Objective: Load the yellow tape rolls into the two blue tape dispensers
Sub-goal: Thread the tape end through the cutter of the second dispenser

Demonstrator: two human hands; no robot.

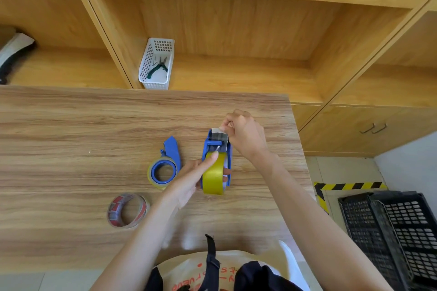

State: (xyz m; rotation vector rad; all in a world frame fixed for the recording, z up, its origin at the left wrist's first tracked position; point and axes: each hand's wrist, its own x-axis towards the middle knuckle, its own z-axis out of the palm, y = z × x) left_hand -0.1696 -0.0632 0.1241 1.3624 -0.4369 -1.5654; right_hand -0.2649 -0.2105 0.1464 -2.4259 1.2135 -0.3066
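A blue tape dispenser [214, 143] stands on edge on the wooden table [71, 130] with a yellow tape roll [214, 176] seated in it. My left hand [189, 181] grips the dispenser from the left, thumb pressed on top of the roll. My right hand [244, 133] pinches the clear tape end [218, 133] drawn over the dispenser's far end. A second blue dispenser [170, 151] lies flat to the left, with another yellow tape roll [151, 176] around its hub.
A clear roll with red print [127, 210] lies at the near left. A white basket [157, 64] with pliers sits in the shelf behind the table. The table's right edge drops to the floor, where black crates [392, 231] stand.
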